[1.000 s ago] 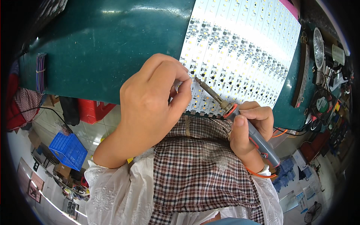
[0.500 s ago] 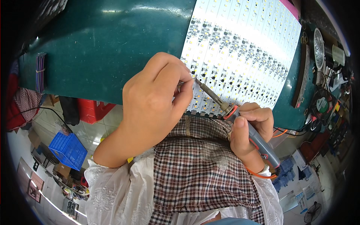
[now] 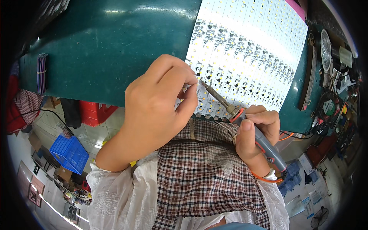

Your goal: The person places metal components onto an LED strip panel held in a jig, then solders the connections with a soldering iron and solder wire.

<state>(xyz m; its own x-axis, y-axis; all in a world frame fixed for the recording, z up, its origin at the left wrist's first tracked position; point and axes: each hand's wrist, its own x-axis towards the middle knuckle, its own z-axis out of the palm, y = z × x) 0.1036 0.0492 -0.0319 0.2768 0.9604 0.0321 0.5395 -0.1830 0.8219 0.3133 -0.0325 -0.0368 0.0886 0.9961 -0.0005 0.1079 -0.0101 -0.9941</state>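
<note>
A sheet of white circuit board, set with rows of small yellowish LEDs and dark components, lies on the green worktable. At its near left edge my left hand is closed, thumb and fingertips pinching a thin solder wire that is mostly hidden by the fingers. My right hand grips the grey and red handle of a soldering iron. The iron slants up and left, its dark tip at the board's left strip, close by my left fingertips. Whether tip and wire touch is too small to tell.
A bundle of purple wires lies at the table's left end. On the right are a dark bar, a fan-like part and cluttered tools. An orange cord trails from the iron. Below left stand a red box and blue crate.
The iron's tip has shifted very slightly to the right, and the board also sits a touch further right. Both hands keep nearly the same pose and grip.
</note>
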